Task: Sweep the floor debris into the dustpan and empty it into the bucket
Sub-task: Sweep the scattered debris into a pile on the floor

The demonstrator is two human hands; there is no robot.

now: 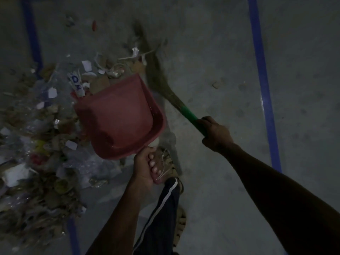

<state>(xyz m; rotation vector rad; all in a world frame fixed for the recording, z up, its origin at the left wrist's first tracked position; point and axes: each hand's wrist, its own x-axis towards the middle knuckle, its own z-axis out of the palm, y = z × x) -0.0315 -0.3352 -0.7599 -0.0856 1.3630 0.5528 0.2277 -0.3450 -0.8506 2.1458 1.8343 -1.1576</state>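
Both forearms reach down from the camera, and the left hand (145, 163) is nearest, its fingers curled tight around the handle of the red dustpan (119, 116). That grip tips the pan forward so its open lip meets the floor (211, 190) at the edge of the debris (46, 144), probably so scraps can slide straight in. A piece of cardboard and a printed wrapper already sit at the lip.

Out to the side, the right hand (214, 134) is closed round the green handle of the broom (161, 78), held low on the shaft, likely for short, controlled strokes. Its bristles are blurred just beyond the pan's far corner, angled to drag litter toward the mouth.

Most of the paper, plastic and leaves lies heaped left of the pan, so the sweeping looks barely begun. No bucket is in view. Blue floor lines (263, 85) run past either side, and a sandalled foot (171, 162) stands beside the pan handle.
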